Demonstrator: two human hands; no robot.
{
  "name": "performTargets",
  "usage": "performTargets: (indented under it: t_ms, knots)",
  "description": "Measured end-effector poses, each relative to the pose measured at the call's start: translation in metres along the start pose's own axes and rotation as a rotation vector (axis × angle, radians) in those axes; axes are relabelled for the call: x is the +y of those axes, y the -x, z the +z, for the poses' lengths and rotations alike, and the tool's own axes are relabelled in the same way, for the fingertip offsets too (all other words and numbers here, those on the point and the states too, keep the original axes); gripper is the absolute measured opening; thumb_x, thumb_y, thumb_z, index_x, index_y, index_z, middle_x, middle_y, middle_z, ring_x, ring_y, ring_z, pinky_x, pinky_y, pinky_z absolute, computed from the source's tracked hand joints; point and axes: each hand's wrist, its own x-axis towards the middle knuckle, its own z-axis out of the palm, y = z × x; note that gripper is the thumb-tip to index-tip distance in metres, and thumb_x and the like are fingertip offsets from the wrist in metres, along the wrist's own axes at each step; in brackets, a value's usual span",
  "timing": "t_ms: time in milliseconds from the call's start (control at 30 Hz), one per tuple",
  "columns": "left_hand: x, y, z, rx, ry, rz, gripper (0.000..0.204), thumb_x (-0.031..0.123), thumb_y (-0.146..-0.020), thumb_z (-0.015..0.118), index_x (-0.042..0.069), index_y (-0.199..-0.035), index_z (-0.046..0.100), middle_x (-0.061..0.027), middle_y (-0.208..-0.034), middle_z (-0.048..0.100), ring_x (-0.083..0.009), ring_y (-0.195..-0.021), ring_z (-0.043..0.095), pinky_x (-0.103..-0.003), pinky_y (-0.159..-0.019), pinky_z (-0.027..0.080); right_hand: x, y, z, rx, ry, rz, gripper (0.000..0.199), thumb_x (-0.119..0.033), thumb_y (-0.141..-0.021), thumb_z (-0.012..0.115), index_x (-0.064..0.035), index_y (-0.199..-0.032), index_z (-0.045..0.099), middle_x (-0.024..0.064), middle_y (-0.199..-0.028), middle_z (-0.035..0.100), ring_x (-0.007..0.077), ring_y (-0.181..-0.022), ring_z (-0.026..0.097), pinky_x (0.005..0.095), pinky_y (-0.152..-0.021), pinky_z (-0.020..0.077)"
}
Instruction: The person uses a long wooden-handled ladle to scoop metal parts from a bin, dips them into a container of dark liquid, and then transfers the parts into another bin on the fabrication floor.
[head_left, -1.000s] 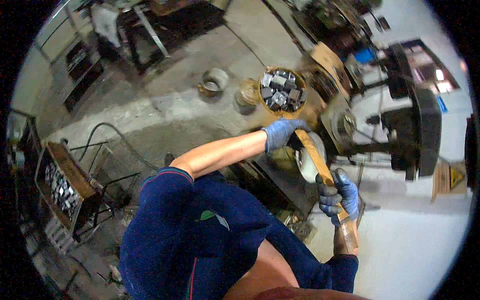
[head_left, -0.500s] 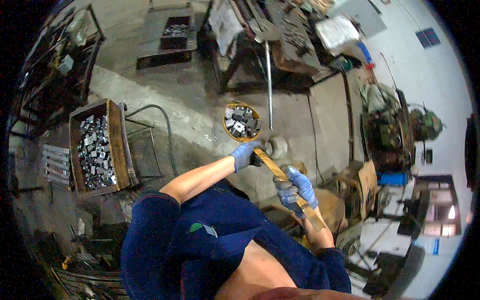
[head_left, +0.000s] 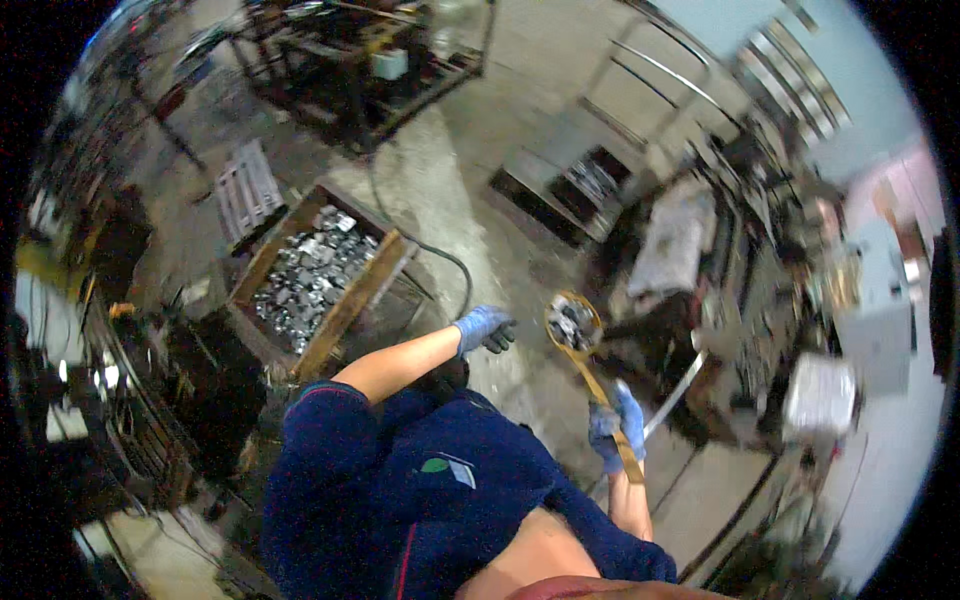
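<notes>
In a blue glove with dark fingers, my right hand [head_left: 617, 428] is closed round a long, flat yellowish strip [head_left: 629, 462]. The strip runs from my hand to the rim of a round, yellow-rimmed container [head_left: 575, 321] full of small metal blocks. Whether it is a strap or a stiff handle I cannot tell. My left hand [head_left: 485, 329], gloved the same way, is held out to the left with its fingers stretched and nothing in them. It hovers between the round container and a wooden box [head_left: 350, 318] heaped with similar metal blocks.
A dark hose [head_left: 452, 262] curves past the box. Ahead stands a flat cart [head_left: 545, 170] carrying a dark tray of metal pieces. A cluttered workbench [head_left: 690, 240] is at the right, with a metal bar [head_left: 676, 392] slanting near my right hand. Another rack [head_left: 400, 90] stands at the back.
My left hand has let go of the yellowish strip and moved away from it. My right hand still grips it. The view has swung left, bringing the wooden box nearer the middle.
</notes>
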Motion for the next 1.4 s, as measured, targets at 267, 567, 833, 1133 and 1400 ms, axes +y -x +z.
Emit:
performTargets:
  t_ms: [267, 567, 833, 1133, 1400]
  knots:
    - [0.099, -0.041, -0.119, 0.253, 0.262, 0.142, 0.025, 0.026, -0.081, 0.052, 0.005, -0.093, 0.055, -0.0127, -0.081, 0.060, -0.0227, -0.063, 0.057, -0.033, -0.054, 0.047, -0.119, -0.161, 0.065, 0.143, 0.124, -0.077, 0.035, -0.038, -0.082, 0.052, -0.0041, -0.090, 0.054, -0.0026, -0.049, 0.041, 0.0085, -0.037, 0.038, 0.0203, -0.035, 0.0335]
    - [0.228, -0.157, -0.164, 0.550, 0.219, 0.271, 0.027, 0.022, -0.080, 0.051, 0.003, -0.099, 0.057, -0.0090, -0.087, 0.060, -0.0210, -0.071, 0.059, -0.032, -0.059, 0.047, -0.327, -0.328, 0.199, 0.139, 0.467, -0.199, 0.031, -0.038, -0.085, 0.048, -0.0069, -0.088, 0.051, -0.0010, -0.045, 0.043, 0.0101, -0.030, 0.039, 0.0202, -0.026, 0.0316]
    - [0.265, -0.263, -0.206, 0.760, 0.026, 0.209, 0.028, 0.023, -0.081, 0.051, 0.001, -0.096, 0.059, -0.0084, -0.087, 0.060, -0.0204, -0.072, 0.056, -0.031, -0.064, 0.044, -0.552, -0.551, 0.215, 0.188, 0.599, -0.163, 0.025, -0.034, -0.085, 0.050, -0.0105, -0.078, 0.051, -0.0006, -0.043, 0.040, 0.0112, -0.032, 0.039, 0.0230, -0.031, 0.0338]
    - [0.340, -0.369, -0.183, 0.871, 0.292, 0.036, 0.021, 0.019, -0.080, 0.053, 0.001, -0.092, 0.057, -0.0114, -0.077, 0.061, -0.0202, -0.058, 0.057, -0.032, -0.052, 0.046, -0.723, -0.822, 0.162, 0.881, 1.540, -0.579, 0.050, -0.041, -0.070, 0.059, 0.0069, -0.084, 0.059, 0.0280, -0.084, 0.058, 0.0388, -0.080, 0.058, 0.0403, -0.069, 0.0467]
    - [0.370, -0.466, -0.179, 0.903, 0.362, -0.210, 0.019, 0.017, -0.081, 0.056, 0.002, -0.093, 0.056, -0.0087, -0.074, 0.062, -0.0169, -0.058, 0.057, -0.027, -0.049, 0.045, -0.831, -0.937, 0.178, 0.976, 1.786, -0.444, 0.051, -0.044, -0.069, 0.060, 0.0045, -0.083, 0.060, 0.0246, -0.087, 0.060, 0.0362, -0.086, 0.058, 0.0403, -0.072, 0.0467]
